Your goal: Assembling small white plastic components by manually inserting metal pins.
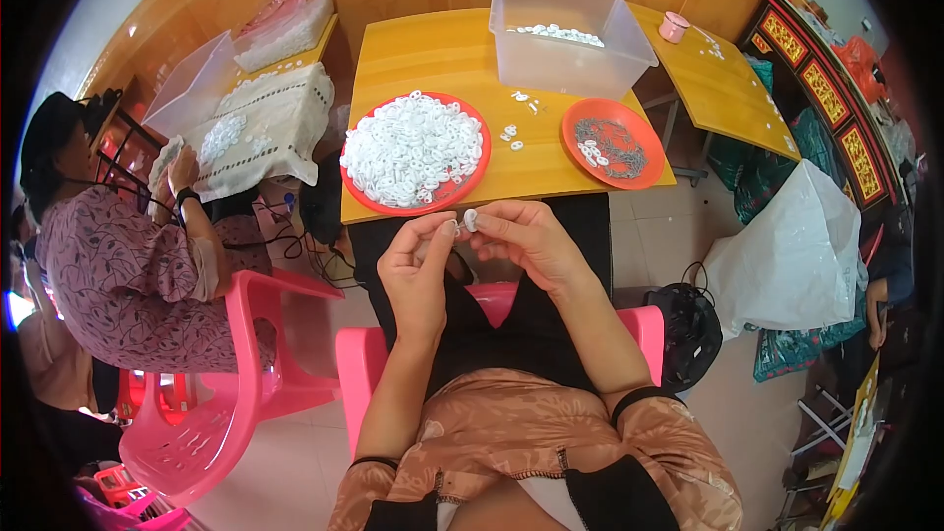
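Note:
Both hands meet just off the table's front edge, above my lap. Between the thumb and fingers of my right hand point(531, 244) is a small white oval plastic piece point(470, 220). My left hand point(415, 261) pinches close beside it; whatever lies in its fingertips is too small to make out. A red round tray point(481, 169) heaped with similar white pieces point(415, 147) stands beyond my left hand. To the right, an orange-red plate point(644, 123) holds many thin grey metal bits point(621, 157) and a small cluster of white pieces point(592, 153).
Several loose white pieces point(509, 132) lie on the yellow table point(423, 44). A clear plastic bin point(580, 64) stands at its back. At left, a person point(147, 246) works at a cloth-covered table point(285, 118). A white sack point(787, 246) and black bag point(683, 334) are on the right.

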